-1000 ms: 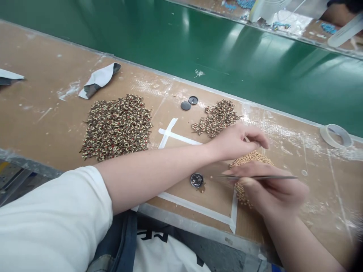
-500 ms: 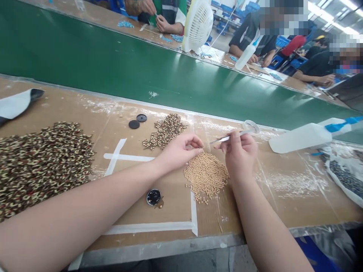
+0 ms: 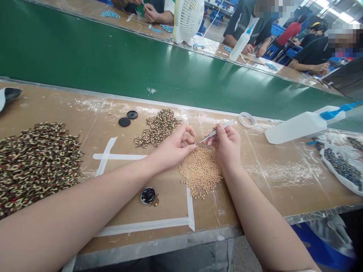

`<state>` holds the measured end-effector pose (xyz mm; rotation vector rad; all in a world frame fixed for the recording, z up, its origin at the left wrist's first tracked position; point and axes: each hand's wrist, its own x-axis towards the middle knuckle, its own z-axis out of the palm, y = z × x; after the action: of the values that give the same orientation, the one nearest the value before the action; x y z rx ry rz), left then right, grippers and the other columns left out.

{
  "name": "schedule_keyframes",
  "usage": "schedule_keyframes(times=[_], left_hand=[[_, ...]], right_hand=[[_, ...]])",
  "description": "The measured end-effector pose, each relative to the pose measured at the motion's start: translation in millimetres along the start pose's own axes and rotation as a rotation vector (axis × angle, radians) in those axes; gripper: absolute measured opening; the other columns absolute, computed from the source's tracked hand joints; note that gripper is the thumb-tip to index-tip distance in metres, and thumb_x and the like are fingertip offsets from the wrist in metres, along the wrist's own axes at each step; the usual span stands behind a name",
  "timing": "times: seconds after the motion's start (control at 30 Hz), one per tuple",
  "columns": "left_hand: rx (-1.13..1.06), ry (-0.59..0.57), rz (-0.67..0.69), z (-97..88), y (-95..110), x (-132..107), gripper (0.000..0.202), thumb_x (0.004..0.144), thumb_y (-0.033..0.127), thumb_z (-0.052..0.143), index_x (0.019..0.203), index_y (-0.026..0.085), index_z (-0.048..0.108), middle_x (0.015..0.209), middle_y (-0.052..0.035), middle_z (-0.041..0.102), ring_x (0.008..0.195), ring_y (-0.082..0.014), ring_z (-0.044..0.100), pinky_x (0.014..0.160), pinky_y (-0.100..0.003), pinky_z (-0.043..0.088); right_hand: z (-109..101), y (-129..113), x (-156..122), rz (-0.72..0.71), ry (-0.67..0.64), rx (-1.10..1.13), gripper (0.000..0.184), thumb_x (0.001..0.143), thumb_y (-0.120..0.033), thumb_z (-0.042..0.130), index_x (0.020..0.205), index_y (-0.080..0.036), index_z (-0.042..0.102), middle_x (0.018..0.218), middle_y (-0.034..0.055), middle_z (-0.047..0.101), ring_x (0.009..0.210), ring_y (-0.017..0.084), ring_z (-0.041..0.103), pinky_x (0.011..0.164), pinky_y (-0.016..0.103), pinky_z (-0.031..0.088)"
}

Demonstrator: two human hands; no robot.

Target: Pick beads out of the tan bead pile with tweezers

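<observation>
My right hand (image 3: 227, 145) grips a pair of tweezers (image 3: 217, 131), their tip pointing left at my left hand (image 3: 181, 145). The left thumb and fingertips are pinched together over the far edge of a pile of small tan beads (image 3: 201, 170); what they hold is too small to make out. Beyond my left hand lies a small heap of patterned brown-and-cream pieces (image 3: 161, 124). Nearer me, a small round dish of black paste (image 3: 148, 195) sits on the cardboard, with a brown smear beside it.
At the left spreads a large heap of dark curled pieces (image 3: 36, 162). Two black round lids (image 3: 124, 121), a clear ring (image 3: 247, 119), white squeeze bottles (image 3: 296, 127) and a bag of dark bits (image 3: 343, 166) lie around. Past the green belt (image 3: 113, 68), people work beside a fan (image 3: 188, 20).
The tweezers' tip has come closer to my left fingertips as my right hand moved left. The whole view has shifted slightly.
</observation>
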<state>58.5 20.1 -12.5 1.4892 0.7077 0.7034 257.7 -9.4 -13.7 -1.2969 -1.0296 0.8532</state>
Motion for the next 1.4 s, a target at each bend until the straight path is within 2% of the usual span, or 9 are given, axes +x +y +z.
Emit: schedule_keyframes(times=[0.2,0.5,0.8,1.0,1.4], left_hand=[[-0.049,-0.038,0.012,0.3,-1.5,1.0,0.027,0.091,0.022,0.067,0.106,0.023,0.045,0.093,0.0017,0.061,0.079,-0.0102,0.060,0.069,-0.026,0.045],[-0.069,-0.023,-0.026,-1.8,-4.6,3.0,0.029,0.088,0.027,0.072,0.102,0.023,0.048,0.095,-0.0007,0.068,0.086,-0.0141,0.066,0.072,-0.029,0.046],[-0.105,-0.019,-0.038,-1.2,-4.8,3.5,0.028,0.087,0.025,0.072,0.100,0.022,0.048,0.090,0.0000,0.069,0.089,-0.0161,0.070,0.077,-0.030,0.050],[-0.159,-0.035,-0.035,-1.1,-5.3,2.9,0.026,0.089,0.023,0.070,0.101,0.022,0.047,0.089,0.0004,0.069,0.099,-0.0187,0.074,0.083,-0.031,0.051],[-0.181,-0.017,-0.053,0.4,-1.4,3.6,0.027,0.086,0.019,0.071,0.096,0.021,0.046,0.088,0.0009,0.068,0.091,-0.0166,0.075,0.081,-0.030,0.052]], right_hand=[[1.1,0.1,0.1,-0.033,-0.033,0.046,0.028,0.097,-0.051,0.064,0.088,-0.024,0.058,0.065,-0.0018,0.067,0.053,0.013,0.068,0.052,0.027,0.053],[1.1,-3.3,-2.4,-0.051,-0.039,0.023,0.031,0.097,-0.054,0.063,0.088,-0.025,0.057,0.066,-0.0015,0.066,0.053,0.013,0.066,0.053,0.028,0.054],[1.3,-4.5,-3.2,-0.109,-0.037,-0.034,0.031,0.100,-0.054,0.059,0.088,-0.025,0.056,0.066,-0.0018,0.066,0.054,0.013,0.066,0.053,0.028,0.053],[2.0,-7.2,-6.4,-0.122,-0.021,-0.079,0.032,0.099,-0.056,0.059,0.089,-0.026,0.056,0.069,-0.0005,0.067,0.058,0.015,0.069,0.057,0.032,0.058],[4.6,-10.2,-8.5,-0.123,-0.039,-0.119,0.032,0.099,-0.057,0.057,0.089,-0.026,0.056,0.072,0.0006,0.069,0.059,0.015,0.069,0.058,0.032,0.058]])
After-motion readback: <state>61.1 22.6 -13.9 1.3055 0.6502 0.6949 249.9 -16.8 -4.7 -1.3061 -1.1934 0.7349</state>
